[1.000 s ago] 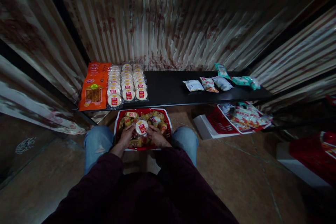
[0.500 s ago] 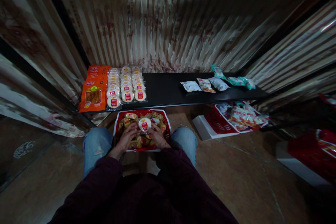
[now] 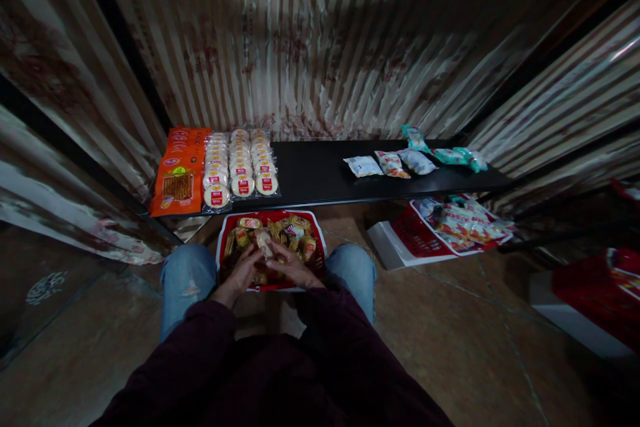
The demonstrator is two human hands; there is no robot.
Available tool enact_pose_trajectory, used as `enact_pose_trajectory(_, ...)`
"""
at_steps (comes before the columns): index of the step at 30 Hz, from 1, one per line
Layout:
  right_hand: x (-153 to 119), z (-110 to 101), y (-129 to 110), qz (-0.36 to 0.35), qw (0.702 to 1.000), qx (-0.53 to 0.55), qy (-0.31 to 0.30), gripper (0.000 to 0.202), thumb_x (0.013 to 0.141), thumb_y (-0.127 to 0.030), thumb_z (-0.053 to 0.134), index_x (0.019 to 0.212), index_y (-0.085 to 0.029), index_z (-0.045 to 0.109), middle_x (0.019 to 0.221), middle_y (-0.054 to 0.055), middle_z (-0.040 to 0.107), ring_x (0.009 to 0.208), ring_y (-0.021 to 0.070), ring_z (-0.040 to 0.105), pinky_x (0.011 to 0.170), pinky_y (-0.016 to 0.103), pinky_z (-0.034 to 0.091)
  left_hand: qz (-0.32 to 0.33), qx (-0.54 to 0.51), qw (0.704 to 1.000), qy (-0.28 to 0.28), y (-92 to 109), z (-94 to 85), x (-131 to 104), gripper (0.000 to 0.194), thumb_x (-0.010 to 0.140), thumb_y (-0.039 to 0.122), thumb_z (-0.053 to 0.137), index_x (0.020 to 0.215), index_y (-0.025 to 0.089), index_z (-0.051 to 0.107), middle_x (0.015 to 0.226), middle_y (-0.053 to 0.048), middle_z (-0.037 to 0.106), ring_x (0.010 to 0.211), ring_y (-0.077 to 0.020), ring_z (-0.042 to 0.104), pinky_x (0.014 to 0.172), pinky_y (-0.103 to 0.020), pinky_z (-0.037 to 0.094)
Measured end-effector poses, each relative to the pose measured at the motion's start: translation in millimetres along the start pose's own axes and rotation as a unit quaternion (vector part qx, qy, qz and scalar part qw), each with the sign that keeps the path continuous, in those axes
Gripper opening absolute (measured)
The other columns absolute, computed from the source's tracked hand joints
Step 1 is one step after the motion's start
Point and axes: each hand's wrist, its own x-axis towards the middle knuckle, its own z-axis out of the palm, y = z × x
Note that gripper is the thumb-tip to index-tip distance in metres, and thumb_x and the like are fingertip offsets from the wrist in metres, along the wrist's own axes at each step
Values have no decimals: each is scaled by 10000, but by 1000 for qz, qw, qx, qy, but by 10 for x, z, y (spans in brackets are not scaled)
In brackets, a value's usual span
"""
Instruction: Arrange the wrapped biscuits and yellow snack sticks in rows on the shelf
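Between my two hands is a round, pale wrapped cracker (image 3: pixel 263 241), tilted so that its printed label does not show. My left hand (image 3: pixel 244 268) has its fingers closed at the cracker's left side. My right hand (image 3: pixel 291 265) grips from the other side, with the fingers bent round its lower right; the fingertips are partly hidden. Both hands are over a red basket with a white rim (image 3: pixel 321 230), which holds several gold-wrapped snacks (image 3: pixel 241 235). Rows of similar wrapped crackers (image 3: pixel 243 185) with red labels lie on the black shelf (image 3: pixel 320 183) beyond.
At the shelf's left end lies an orange snack bag (image 3: pixel 175 173). Small white packets (image 3: pixel 363 165) and green packets (image 3: pixel 447 155) lie toward its right. Below stands a second red basket (image 3: pixel 415 233) of packets, with another red basket (image 3: pixel 590 287) farther right. Striped curtains (image 3: pixel 310 47) hang behind.
The cracker has turned from facing up with its red label visible to a tilted, edge-on position. It has shifted slightly left and down, and my right hand has moved left with it.
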Motion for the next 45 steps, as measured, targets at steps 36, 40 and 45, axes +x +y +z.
enact_pose_trajectory(36, 12, 55, -94, -29, 998, -58, 25, 514, 753, -490, 671, 1206, -252, 623, 1199, 50, 647, 1012, 245, 634, 935, 421, 482, 46, -18, 999, 22, 27, 102, 30, 456, 530, 328, 832, 912, 189, 625, 884, -14, 666, 787, -158, 629, 712, -276, 461)
enact_pose_trajectory(40, 40, 62, -105, -35, 996, -51, 67, 402, 748, -485, 657, 1055, -227, 698, 1086, 51, 691, 1061, 266, 596, 981, 437, 441, 75, 40, 993, 84, 2, 47, 112, 436, 526, 318, 825, 902, 187, 646, 934, -36, 670, 824, -166, 616, 702, -267, 435)
enact_pose_trajectory(45, 96, 71, -46, 3, 995, 44, 93, 463, 743, -562, 637, 1069, -234, 664, 1069, 47, 686, 1005, 235, 620, 935, 404, 483, 93, 57, 989, 95, -6, 40, 162, 446, 525, 278, 824, 913, 160, 639, 896, -56, 671, 807, -164, 604, 696, -263, 439)
